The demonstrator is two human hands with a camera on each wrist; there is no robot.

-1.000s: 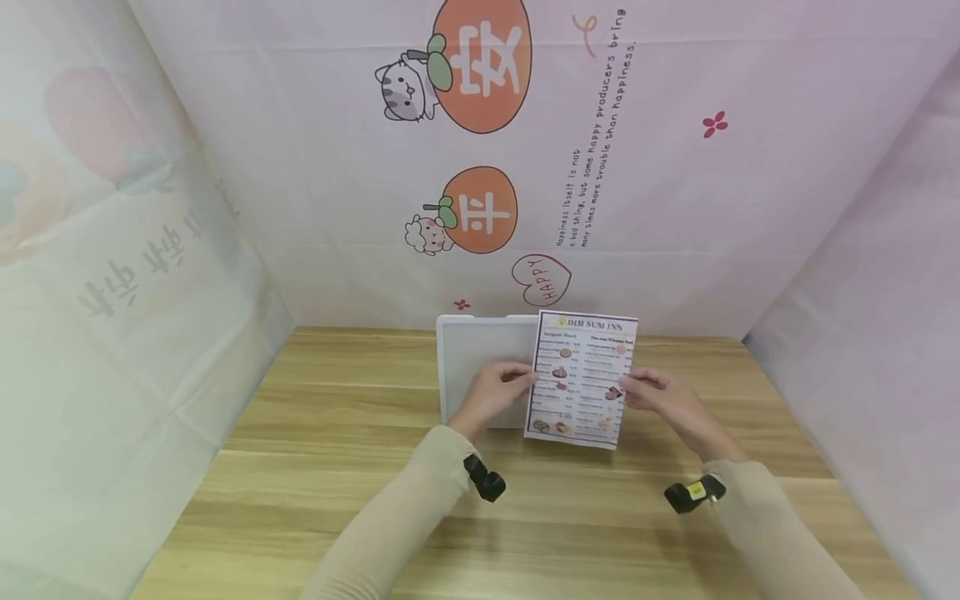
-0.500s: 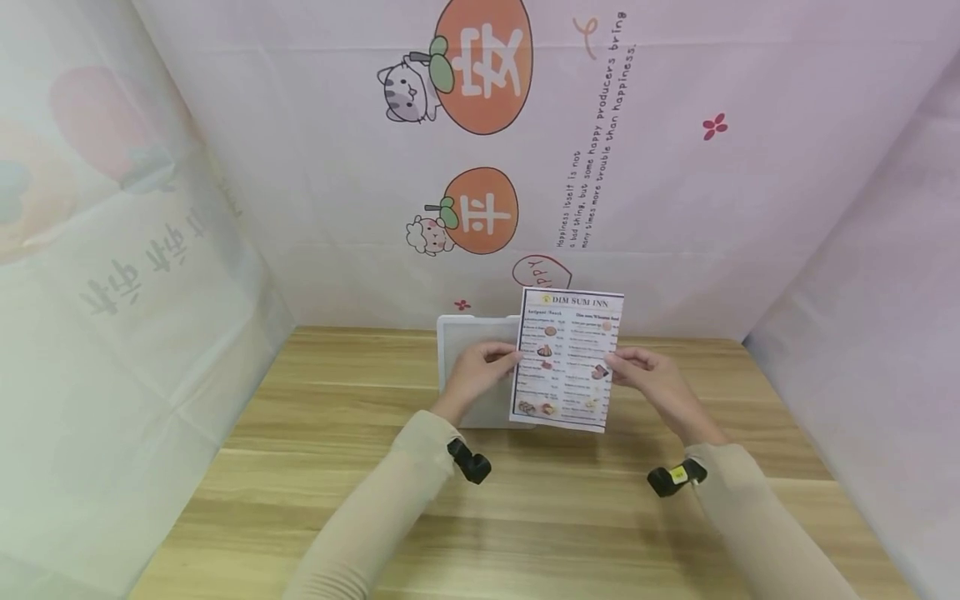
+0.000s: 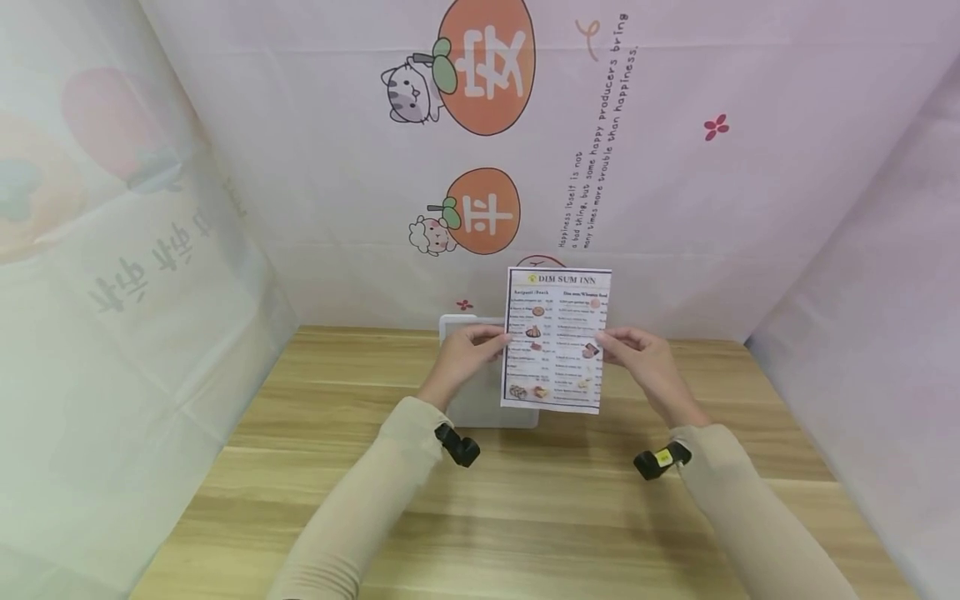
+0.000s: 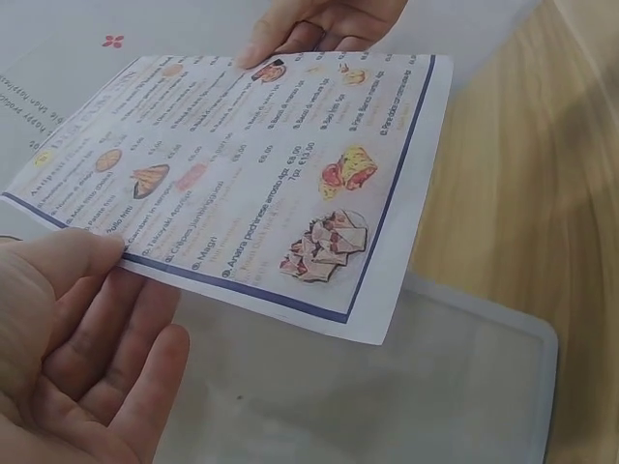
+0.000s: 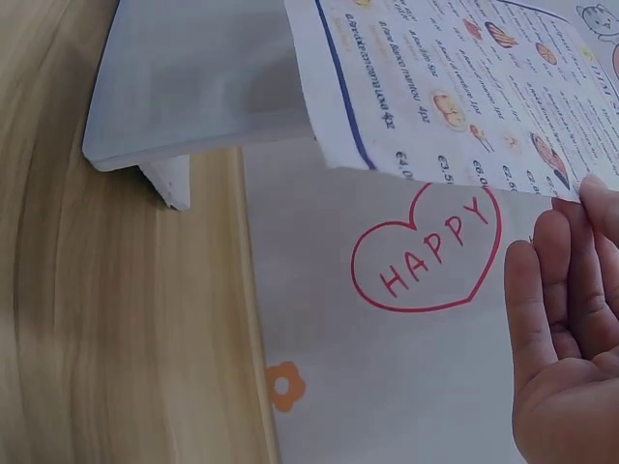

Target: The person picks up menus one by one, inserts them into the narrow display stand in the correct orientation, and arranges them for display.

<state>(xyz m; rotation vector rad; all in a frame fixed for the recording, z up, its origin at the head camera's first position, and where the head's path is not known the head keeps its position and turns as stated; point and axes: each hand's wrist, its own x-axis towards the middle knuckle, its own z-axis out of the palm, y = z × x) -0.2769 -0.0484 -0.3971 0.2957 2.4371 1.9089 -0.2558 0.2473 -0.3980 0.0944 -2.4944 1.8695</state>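
Holding the menu (image 3: 556,339) up above the white tray (image 3: 471,392), I pinch its edges with left hand (image 3: 462,357) and right hand (image 3: 638,358); next I judge it needs lowering flat.

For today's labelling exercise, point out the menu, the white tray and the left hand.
menu (image 3: 556,340), head view, middle of the printed page.
white tray (image 4: 503,387), left wrist view, bare floor near its right rim.
left hand (image 3: 465,350), head view, back of the hand.
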